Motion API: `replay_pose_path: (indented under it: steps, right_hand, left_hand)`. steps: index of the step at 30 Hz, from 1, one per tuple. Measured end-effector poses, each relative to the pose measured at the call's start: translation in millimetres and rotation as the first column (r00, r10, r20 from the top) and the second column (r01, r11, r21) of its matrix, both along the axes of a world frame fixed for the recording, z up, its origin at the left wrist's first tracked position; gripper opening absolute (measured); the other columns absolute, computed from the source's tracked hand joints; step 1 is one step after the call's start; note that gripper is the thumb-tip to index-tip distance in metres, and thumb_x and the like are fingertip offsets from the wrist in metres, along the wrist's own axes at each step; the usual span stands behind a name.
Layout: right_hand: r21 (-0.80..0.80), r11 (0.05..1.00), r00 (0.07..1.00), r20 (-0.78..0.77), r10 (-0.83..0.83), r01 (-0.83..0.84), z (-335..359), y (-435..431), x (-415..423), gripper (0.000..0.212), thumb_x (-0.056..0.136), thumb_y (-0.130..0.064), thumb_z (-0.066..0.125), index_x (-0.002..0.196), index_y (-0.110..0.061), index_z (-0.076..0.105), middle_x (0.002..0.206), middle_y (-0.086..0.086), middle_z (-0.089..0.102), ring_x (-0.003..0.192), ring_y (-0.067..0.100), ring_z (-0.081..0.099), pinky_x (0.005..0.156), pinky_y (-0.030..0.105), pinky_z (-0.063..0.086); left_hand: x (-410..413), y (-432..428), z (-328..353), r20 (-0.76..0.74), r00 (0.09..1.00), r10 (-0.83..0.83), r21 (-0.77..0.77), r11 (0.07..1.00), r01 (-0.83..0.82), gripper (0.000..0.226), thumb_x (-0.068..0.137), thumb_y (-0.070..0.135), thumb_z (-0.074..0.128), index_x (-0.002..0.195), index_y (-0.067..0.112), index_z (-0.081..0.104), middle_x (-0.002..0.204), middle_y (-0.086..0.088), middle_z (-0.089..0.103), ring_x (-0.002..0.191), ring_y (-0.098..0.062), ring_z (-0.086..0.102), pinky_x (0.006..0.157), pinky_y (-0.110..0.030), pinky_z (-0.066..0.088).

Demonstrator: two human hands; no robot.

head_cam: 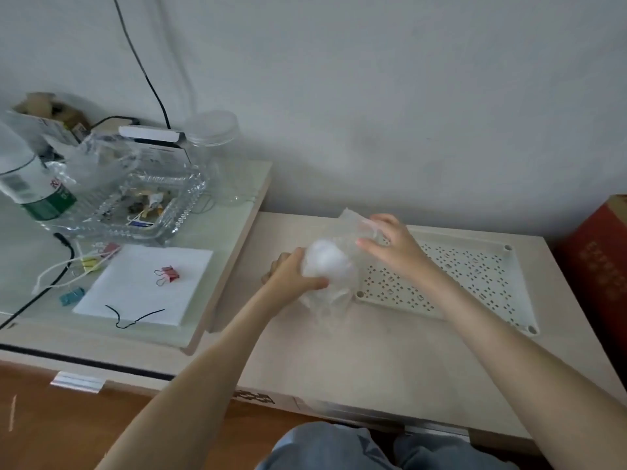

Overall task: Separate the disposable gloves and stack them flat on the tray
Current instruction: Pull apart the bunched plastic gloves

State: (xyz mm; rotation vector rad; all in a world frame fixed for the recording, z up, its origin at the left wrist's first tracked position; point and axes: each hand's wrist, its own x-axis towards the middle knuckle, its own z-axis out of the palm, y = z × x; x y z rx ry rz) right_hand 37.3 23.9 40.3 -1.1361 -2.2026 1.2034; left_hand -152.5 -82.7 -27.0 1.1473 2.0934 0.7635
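A crumpled bunch of clear disposable gloves point(327, 262) hangs just left of the cream perforated tray point(475, 276) on the low beige table. My left hand point(288, 273) grips the bunch from the left, fingers curled round it. My right hand point(390, 245) pinches one thin glove point(353, 220) at the top of the bunch, and that glove stretches up and back over the tray's left end. The tray's perforated surface shows nothing lying flat on it.
A raised glass-topped shelf point(234, 212) on the left holds a glass dish point(146, 205), a clear jar point(217, 154), a bottle point(27, 178), white paper with binder clips point(168, 274) and cables. A red box point(600, 262) stands at the right edge. The wall is close behind.
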Motion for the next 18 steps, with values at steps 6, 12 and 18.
replay_pose_path:
  steps: [6,12,18]
  right_hand:
    - [-0.264,0.956,0.95,-0.308,0.039,-0.126,-5,-2,17,0.034,0.096,-0.033,0.051,0.079,-0.009,0.067,0.081,0.007,0.07,0.079,0.021,0.062,0.076,0.036,0.043]
    - [-0.588,0.809,0.95,-0.251,-0.184,0.001,-8,2,19,0.025,0.099,-0.024,0.048,0.101,-0.009,0.068,0.101,0.013,0.068,0.079,0.025,0.064,0.052,0.032,0.051]
    - [-0.545,0.811,0.972,-0.037,0.232,-0.214,-15,3,19,0.034,0.087,-0.021,0.07,0.11,0.003,0.064,0.082,0.02,0.057,0.068,0.021,0.052,0.05,0.025,0.044]
  left_hand:
    - [-1,10,4,0.404,0.91,-0.097,0.131,0.99,0.048,0.06,0.054,0.044,0.083,0.106,0.029,0.058,0.109,-0.004,0.064,0.1,-0.026,0.063,0.09,-0.046,0.053]
    - [11,16,10,0.557,0.823,-0.11,0.169,0.985,0.017,0.038,0.065,0.033,0.082,0.091,0.012,0.064,0.083,-0.008,0.061,0.077,-0.024,0.059,0.069,-0.035,0.046]
    - [16,26,17,0.469,0.878,-0.102,0.161,0.987,0.029,0.008,0.082,0.021,0.074,0.082,0.016,0.067,0.076,-0.001,0.067,0.072,-0.017,0.064,0.067,-0.03,0.051]
